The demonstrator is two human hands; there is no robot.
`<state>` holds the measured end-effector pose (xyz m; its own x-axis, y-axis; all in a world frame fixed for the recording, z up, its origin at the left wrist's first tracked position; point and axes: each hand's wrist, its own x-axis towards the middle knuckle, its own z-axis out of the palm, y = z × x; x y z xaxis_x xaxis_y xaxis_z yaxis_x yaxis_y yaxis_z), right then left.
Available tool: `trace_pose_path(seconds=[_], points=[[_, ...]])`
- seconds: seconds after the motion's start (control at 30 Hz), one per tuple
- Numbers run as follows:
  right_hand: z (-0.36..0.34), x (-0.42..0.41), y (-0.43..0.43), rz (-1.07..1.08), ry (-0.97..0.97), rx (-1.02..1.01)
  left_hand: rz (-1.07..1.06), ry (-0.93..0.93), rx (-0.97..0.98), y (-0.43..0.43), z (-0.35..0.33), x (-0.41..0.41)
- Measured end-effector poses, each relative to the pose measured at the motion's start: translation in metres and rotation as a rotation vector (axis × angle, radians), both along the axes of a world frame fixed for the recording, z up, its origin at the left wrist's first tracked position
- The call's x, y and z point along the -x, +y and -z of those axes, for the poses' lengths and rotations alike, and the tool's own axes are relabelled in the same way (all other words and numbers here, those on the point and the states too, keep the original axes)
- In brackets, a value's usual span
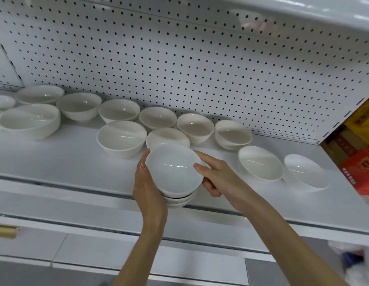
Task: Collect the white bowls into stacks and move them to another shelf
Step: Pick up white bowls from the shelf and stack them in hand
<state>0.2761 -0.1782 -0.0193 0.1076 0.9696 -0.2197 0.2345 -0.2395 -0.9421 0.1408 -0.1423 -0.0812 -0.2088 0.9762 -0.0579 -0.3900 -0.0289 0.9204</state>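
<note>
- White pegboard panel (179,58) backs the whole bay and meets the shelf along its rear edge.
- White metal shelf (66,162) lies bare along its front-left strip, from the lip back to the bowls.
- Loose white bowls (121,139) sit in two rough rows near the back. Two more stand apart toward the shelf's right end, close to the edge beside the red and orange boxes (359,162).
- Stack of white bowls (173,172), about four deep, is at the shelf's front lip, just in front of the nearest loose bowl.
- Left hand (147,186) cups the stack's left side, fingers curved round it.
- Right hand (216,176) grips the right side, thumb on the top bowl's rim.
</note>
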Motion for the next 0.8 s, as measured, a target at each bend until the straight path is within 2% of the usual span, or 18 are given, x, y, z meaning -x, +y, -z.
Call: trace_pose_path(seconds=[0.17,0.27,0.3,0.53,0.67,0.8], points=[[0.009,-0.003,0.002,-0.018,-0.1,-0.034,0.052,0.033,-0.02,0.001,0.003,0.004],[0.027,-0.004,0.005,0.049,-0.346,-0.141,0.065,0.052,-0.031,0.003,0.004,0.006],[0.033,0.0,0.006,0.1,-0.345,-0.177,0.072,0.05,-0.033,0.003,0.004,0.006],[0.06,0.051,0.014,0.439,0.303,-0.417,0.156,0.1,-0.104,0.006,0.003,0.012],[0.061,0.061,0.02,0.573,0.391,-0.512,0.186,0.161,-0.132,0.006,0.002,0.015],[0.064,0.063,0.021,0.606,0.365,-0.524,0.171,0.174,-0.144,0.006,0.007,0.015]])
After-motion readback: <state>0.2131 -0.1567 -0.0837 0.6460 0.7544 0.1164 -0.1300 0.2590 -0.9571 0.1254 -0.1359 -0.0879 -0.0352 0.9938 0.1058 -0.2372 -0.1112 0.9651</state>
